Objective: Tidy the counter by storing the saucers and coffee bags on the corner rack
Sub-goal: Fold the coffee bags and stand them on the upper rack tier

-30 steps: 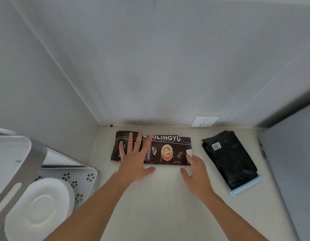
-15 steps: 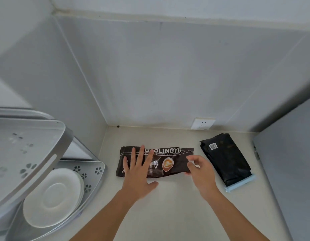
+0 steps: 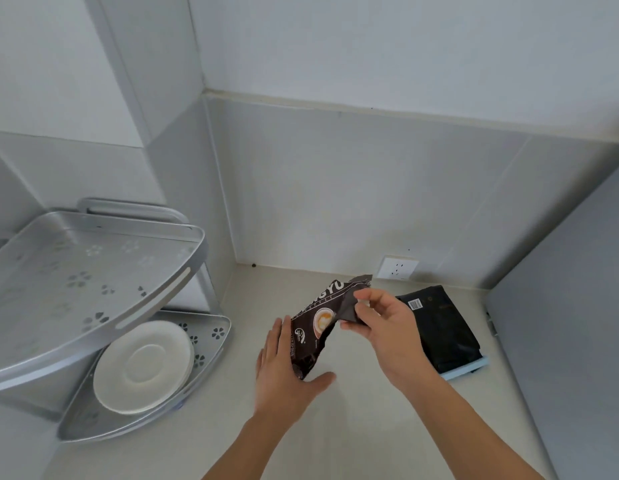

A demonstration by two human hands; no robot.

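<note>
A dark brown coffee bag [image 3: 320, 318] with a latte picture is tilted up off the counter. My right hand [image 3: 387, 327] pinches its upper end. My left hand [image 3: 284, 368] rests against its lower end, fingers spread, thumb under the bag's corner. A second, black coffee bag [image 3: 439, 327] with a light blue clip lies flat on the counter to the right. The silver two-tier corner rack [image 3: 155, 282] stands at the left. White saucers [image 3: 145, 365] are stacked on its lower shelf; the top shelf holds nothing.
The beige counter [image 3: 353, 427] runs into a tiled corner. A white wall socket [image 3: 398, 267] sits low on the back wall. A grey appliance side [image 3: 571, 323] bounds the counter on the right.
The brown bag lay flat under both hands; my right hand has now lifted its right end and turned it upright. The camera view has shifted so the rack shows more fully.
</note>
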